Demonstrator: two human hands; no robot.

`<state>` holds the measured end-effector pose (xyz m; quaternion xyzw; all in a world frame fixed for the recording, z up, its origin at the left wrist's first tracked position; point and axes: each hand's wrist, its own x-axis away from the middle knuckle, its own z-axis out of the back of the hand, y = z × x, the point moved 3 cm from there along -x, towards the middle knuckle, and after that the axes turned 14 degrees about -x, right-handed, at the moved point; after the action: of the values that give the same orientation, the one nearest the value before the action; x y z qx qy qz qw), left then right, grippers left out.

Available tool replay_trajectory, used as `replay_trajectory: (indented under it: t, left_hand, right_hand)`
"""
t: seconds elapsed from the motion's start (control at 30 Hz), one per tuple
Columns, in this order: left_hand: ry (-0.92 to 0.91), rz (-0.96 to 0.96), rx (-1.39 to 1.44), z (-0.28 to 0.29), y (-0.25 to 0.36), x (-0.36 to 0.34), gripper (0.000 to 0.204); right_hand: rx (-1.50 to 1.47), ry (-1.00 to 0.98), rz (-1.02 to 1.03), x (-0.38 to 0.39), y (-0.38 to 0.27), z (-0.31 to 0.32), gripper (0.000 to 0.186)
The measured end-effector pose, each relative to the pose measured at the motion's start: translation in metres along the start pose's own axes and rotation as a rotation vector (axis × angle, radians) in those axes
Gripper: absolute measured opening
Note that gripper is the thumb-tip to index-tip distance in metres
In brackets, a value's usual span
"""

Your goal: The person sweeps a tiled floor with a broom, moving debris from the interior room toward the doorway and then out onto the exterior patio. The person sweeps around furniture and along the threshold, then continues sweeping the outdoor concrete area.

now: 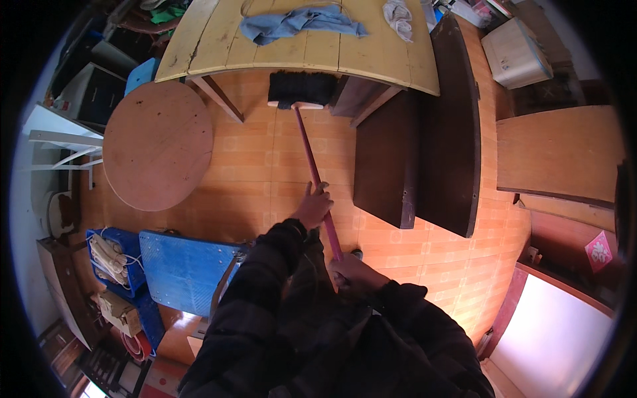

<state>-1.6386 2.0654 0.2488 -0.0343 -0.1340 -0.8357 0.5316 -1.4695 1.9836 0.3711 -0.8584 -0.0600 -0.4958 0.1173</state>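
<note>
- The broom (312,156) lies along a long slanted line: its red handle runs from the person's body near the lower middle of the view up and slightly left to the head at the far end.
- The broom head (300,89), a pale block with black bristles, sits on the orange tiled floor (265,166) just under the near edge of the yellow plank table (371,46); the bristles point away from the person, under the table.
- The left hand (313,205) is wrapped around the handle partway up, fingers curled over it, a closed hold on the shaft.
- The right hand (355,275) is closed around the near end of the handle, close to the chest, knuckles toward the camera.
- Both forearms wear dark sleeves and come in from the lower edge.
- On the table lie a blue cloth (298,23) and a smaller whitish rag (398,16), well apart from the broom head.
- A round wooden tabletop (158,146) stands left of the handle, clear of it.
- Dark brown boards (424,152) lie right of the handle, near it but not touching.
- A blue panel (182,268) sits just left of the left sleeve, with a blue crate (113,259) further left.
- A white box (517,53) is at the upper right, far from both hands.
</note>
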Motion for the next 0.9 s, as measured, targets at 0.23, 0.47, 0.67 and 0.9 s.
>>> replay_trajectory:
  t: [0.23,0.47,0.67,0.9]
  left_hand:
    - [0.085,0.005,0.013,-0.027,0.109,0.006,0.027]
    - [0.043,-0.031,0.096,-0.043,0.224,-0.003,0.026]
    - [0.014,-0.033,0.077,-0.051,0.304,-0.005,0.029]
    - [-0.045,-0.058,0.053,-0.071,0.377,-0.011,0.021]
  right_hand:
    - [0.371,0.164,0.250,0.056,0.059,0.075,0.019]
    - [0.550,0.294,0.203,0.115,0.128,0.162,0.029]
    - [0.420,0.289,0.201,0.161,0.176,0.222,0.029]
    - [0.585,0.230,0.205,0.223,0.198,0.253,0.027]
